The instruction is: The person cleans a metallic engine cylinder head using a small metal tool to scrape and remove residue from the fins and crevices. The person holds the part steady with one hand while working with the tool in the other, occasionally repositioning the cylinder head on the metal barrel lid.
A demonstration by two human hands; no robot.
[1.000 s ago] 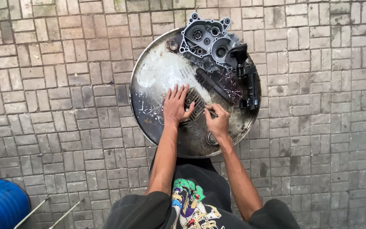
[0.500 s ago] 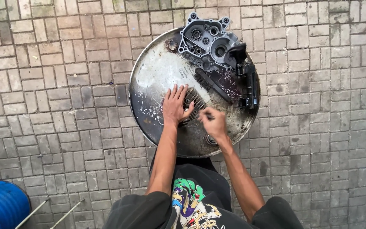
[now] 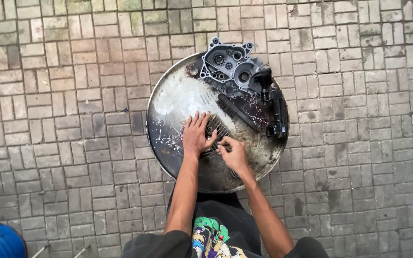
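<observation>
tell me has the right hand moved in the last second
Yes, slightly: the right hand has slid toward the pan's near rim, away from the grey engine casing.

No packages, labels, signs or screens anywhere in this shot, just bare stuff with no wrapping or markings to speak of.

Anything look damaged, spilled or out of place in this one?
Nothing is broken or tipped. The round pan is grimy, with pale scratches and flecks near the left hand. The engine casing overhangs the pan's far rim. The right hand works at the finned part.
</observation>
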